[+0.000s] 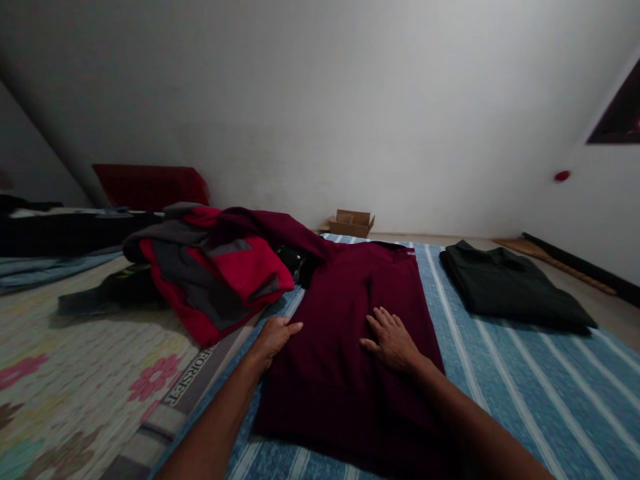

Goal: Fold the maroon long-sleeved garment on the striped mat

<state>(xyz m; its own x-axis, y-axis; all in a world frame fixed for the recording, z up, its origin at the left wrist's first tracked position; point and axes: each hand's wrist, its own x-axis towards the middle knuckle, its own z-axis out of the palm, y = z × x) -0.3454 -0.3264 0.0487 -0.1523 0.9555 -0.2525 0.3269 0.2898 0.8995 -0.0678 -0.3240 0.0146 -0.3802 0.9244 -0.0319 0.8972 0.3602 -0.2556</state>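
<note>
A maroon long-sleeved shirt lies spread lengthwise before me, its hem toward me and its collar at the far end. One sleeve stretches left over a red and grey jacket; no sleeve shows on the right. My left hand grips the shirt's left side edge, thumb on top and the other fingers mostly hidden. Flat on the middle of the shirt rests my right hand, fingers stretched out, holding nothing.
A folded dark garment lies to the right on the blue striped sheet. At left is a floral quilted mat, with dark clothes farther back. A small open cardboard box and a red object stand near the wall.
</note>
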